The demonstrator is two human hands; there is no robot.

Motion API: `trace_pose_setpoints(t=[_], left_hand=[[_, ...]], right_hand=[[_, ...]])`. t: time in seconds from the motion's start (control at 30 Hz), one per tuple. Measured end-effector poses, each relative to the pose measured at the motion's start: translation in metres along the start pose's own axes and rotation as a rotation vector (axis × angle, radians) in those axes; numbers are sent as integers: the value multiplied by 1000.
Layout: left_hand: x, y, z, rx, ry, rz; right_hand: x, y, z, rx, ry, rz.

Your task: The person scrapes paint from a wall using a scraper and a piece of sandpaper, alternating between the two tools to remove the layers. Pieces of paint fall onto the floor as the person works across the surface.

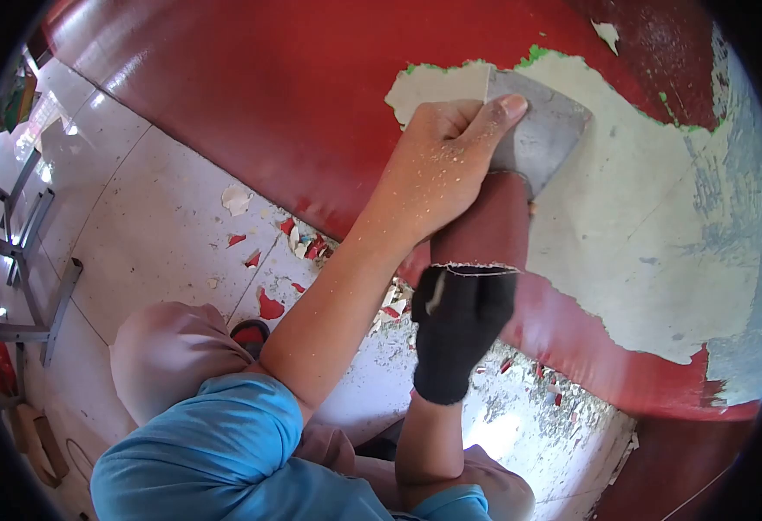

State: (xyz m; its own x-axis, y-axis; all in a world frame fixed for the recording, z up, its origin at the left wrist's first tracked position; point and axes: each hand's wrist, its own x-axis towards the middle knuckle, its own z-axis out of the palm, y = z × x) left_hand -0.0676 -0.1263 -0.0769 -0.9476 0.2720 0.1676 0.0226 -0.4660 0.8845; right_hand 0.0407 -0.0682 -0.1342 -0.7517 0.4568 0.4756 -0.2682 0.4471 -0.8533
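Observation:
A broad metal scraper (pixel 544 130) rests flat against the red painted wall, its blade over a patch of bared pale plaster (pixel 624 217). My bare left hand (pixel 450 152), dusted with crumbs, grips the scraper near the blade, thumb on the metal and the other fingers mostly hidden behind. Below the blade a wide maroon part (pixel 485 221) with a frayed pale edge covers where the handle would be; I cannot tell whether it is wrap or handle. My right hand (pixel 463 334), in a black knit glove, is closed at its lower end. Green traces (pixel 533 56) edge the peeled paint.
Red and pale paint flakes (pixel 270 304) lie on the white tiled floor (pixel 164 234), thickest along the wall's foot. Metal frame legs (pixel 29 234) stand at the far left. My knee (pixel 168 356) is bent beside my left arm. Glossy red paint (pixel 268 95) covers the wall leftward.

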Motion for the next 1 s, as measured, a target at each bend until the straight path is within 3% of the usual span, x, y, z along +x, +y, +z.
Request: trace_pose_setpoints(t=[0.03,0.1,0.17,0.27,0.3,0.33,0.47,0.5,0.57,0.6,0.67,0.73,0.77,0.83,1.0], left_hand=[[-2,2,0,55,38,-11],[-3,-3,-3,79,26,-23],[1,0,-2,95,17,-30],[7,2,1,179,101,131],[8,1,1,138,89,125],[9,3,2,101,76,122],[-8,11,7,202,138,111],[-13,12,8,106,120,19],[-11,14,7,3,96,-54],[-8,9,5,33,87,-16],[-3,11,2,58,81,35],[0,15,1,316,104,73],[2,14,1,316,105,52],[12,17,4,162,31,216],[4,23,-1,334,4,182]], right_hand=[[-2,-6,0,364,4,263],[-5,-20,-1,512,20,374],[3,-30,-2,507,6,380],[11,-19,1,457,-25,327],[14,-15,1,421,-37,267],[15,-17,2,465,1,378],[7,-17,-9,533,-117,395],[5,-14,-7,537,-111,392],[5,-15,4,349,-22,118],[3,-17,6,547,7,364],[8,-30,-1,541,-33,374],[10,-31,-4,522,-76,411],[6,-26,-4,524,-66,423],[-1,-15,-2,541,-42,442],[-1,-6,5,608,38,401]])
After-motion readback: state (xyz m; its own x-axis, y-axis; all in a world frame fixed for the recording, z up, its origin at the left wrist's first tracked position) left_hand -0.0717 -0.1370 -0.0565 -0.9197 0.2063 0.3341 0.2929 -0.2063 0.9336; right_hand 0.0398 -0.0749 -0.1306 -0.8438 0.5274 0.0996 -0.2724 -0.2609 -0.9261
